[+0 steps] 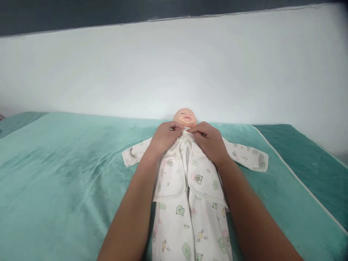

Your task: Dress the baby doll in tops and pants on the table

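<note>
A baby doll (185, 116) lies on its back, its head toward the wall. It wears a white printed baby jacket (170, 177) over matching printed trousers (174, 232). At the doll's neck, my left hand (168, 136) pinches one side of the jacket's collar. My right hand (208, 139) pinches the collar from the other side, its fingertips close to those of the left. Below the hands the jacket's front edges hang apart in a narrow gap. Both sleeves are spread out to the sides. Whatever fastener sits between my fingertips is too small to make out.
A light green plush sheet (67, 174) with soft wrinkles covers the surface under the doll. Darker green cloth (307, 156) shows beyond its pale edge on the right. A white wall (174, 69) with a dark band on top rises behind the doll's head.
</note>
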`<state>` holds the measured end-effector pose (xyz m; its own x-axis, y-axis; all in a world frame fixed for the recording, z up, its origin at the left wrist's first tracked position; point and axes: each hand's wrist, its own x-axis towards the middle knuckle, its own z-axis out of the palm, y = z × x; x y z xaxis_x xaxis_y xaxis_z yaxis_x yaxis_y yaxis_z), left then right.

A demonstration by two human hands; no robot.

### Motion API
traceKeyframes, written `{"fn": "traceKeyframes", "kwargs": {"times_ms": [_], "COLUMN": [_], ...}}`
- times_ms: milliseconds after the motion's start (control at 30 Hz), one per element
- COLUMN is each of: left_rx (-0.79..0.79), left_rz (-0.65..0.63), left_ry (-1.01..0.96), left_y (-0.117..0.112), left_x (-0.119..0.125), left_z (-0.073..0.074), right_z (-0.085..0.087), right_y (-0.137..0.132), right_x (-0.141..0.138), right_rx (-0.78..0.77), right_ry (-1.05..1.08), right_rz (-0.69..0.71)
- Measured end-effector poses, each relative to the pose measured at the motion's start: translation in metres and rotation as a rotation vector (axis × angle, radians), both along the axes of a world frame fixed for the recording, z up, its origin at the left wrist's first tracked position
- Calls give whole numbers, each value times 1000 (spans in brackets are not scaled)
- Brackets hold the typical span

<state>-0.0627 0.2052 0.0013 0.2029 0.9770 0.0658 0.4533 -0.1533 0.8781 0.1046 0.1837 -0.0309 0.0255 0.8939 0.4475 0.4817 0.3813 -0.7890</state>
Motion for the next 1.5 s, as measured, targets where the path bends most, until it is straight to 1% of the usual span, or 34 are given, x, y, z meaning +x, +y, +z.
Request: {"fn": "traceKeyframes", "kwargs": {"times_ms": [100,200,300,400,500,633,767,833,900,967,1067,1133,1200,1267,1367,1433,1500], "left_rx": [22,67,126,160,165,182,175,177,187,201,214,211,192,171,146,123,89], "left_rz": [-52,-39,-4,-18,-57,-76,-105,-91,-76,-76,-70,-66,-68,-71,-106,-128,-129], "left_ry": [40,122,168,177,205,227,195,194,198,211,237,233,212,189,152,118,82], "left_y": [-6,-12,-18,-22,-24,-24,-20,-17,-15,-13,-10,-9,-8,-6,-4,-3,-3], "left_x": [-3,-4,-3,-1,1,0,0,1,2,3,6,7,8,8,7,6,6], "left_z": [7,12,11,5,0,-2,-2,-2,-3,-3,-3,-2,-1,-1,0,0,0], "right_z": [2,6,9,8,3,-9,-14,-16,-20,-27,-43,-53,-61,-65,-70,-71,-72], "right_y": [-2,-9,-21,-36,-47,-52,-49,-45,-42,-41,-45,-51,-58,-62,-62,-62,-62], "right_x": [0,-1,-4,-5,-3,4,8,10,16,30,69,101,130,152,171,175,177], "right_rx": [-19,-39,-52,-87,-110,-46,-161,-192,-188,-151,-102,-143,-227,-277,-326,-386,-448], "right_ry": [54,56,31,22,67,69,116,130,93,-22,-246,-320,-358,-364,-417,-481,-507], "right_rz": [-51,-108,-94,-52,-39,-45,30,7,-73,-136,-153,-212,-301,-441,-621,-682,-700]}}
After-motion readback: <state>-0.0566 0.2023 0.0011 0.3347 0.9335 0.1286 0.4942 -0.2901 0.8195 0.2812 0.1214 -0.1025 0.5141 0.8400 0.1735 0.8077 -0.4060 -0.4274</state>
